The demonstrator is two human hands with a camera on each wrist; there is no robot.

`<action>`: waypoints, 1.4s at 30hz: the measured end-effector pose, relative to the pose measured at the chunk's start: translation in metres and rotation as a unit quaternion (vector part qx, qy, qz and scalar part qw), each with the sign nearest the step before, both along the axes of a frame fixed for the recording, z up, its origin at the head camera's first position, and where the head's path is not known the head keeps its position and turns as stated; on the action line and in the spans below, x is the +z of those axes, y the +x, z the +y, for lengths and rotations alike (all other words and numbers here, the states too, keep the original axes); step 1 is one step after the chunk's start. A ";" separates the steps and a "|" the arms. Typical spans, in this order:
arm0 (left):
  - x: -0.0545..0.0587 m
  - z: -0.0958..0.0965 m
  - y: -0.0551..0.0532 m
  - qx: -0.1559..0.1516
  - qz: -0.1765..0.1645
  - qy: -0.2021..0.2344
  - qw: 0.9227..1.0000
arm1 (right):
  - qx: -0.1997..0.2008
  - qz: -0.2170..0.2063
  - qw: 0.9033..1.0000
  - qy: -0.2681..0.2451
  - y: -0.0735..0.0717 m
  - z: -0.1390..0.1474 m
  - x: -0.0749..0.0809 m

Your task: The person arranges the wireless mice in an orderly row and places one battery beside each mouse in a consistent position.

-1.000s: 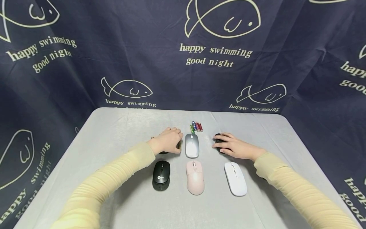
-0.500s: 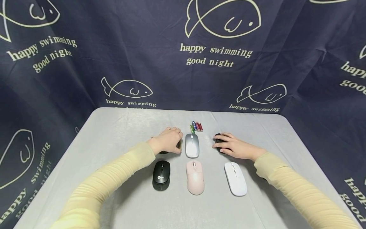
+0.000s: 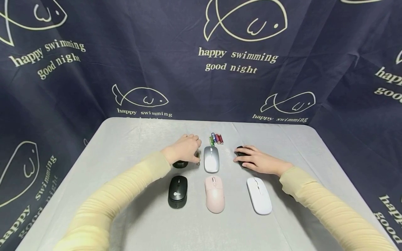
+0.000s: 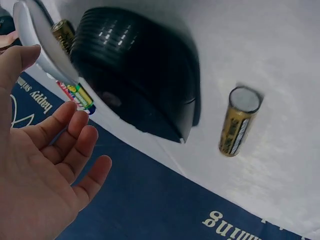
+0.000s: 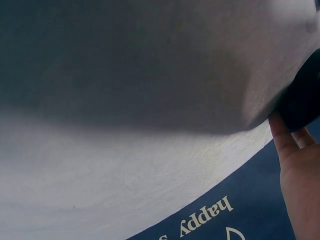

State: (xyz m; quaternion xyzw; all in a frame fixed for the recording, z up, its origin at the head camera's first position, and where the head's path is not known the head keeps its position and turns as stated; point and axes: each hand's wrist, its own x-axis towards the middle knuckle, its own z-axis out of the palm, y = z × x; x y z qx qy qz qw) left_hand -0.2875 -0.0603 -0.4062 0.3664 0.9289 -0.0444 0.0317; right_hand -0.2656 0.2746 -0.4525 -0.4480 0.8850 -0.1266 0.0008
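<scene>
My left hand [image 3: 186, 148] is above a black mouse [image 3: 180, 164], its fingers loosely bent with nothing between them in the left wrist view. Beside that mouse, near the fingertips, is a gold-and-black battery [image 3: 198, 157]. Another gold battery [image 4: 239, 122] is on the table at the mouse's other side, hidden from the head view. A grey mouse [image 3: 211, 159] lies just right of this hand. My right hand [image 3: 259, 161] rests on a second black mouse [image 3: 240, 153], with fairly straight fingers spread over it.
In the front row lie a black mouse [image 3: 178, 190] with a logo, a pink mouse [image 3: 215, 195] and a white mouse [image 3: 259, 196]. Several coloured batteries [image 3: 217, 138] sit behind the grey mouse. A navy printed curtain [image 3: 201, 90] hangs beyond the table's far edge.
My left hand has let go of the gold battery and shifted slightly up and back, showing more of the black mouse below it. The right hand stays on its mouse.
</scene>
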 end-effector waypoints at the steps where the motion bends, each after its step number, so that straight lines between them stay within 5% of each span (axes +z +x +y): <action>1: 0.001 0.001 -0.001 0.000 0.001 0.001 1.000 | -0.002 -0.002 1.000 0.002 0.000 0.000 0.000; 29: 0.024 0.033 -0.037 0.065 -0.019 0.044 0.997 | -0.001 0.008 1.000 -0.004 0.001 0.001 0.000; 42: 0.015 0.054 -0.052 0.074 -0.022 0.033 0.997 | 0.004 0.009 1.000 -0.009 0.002 0.001 0.001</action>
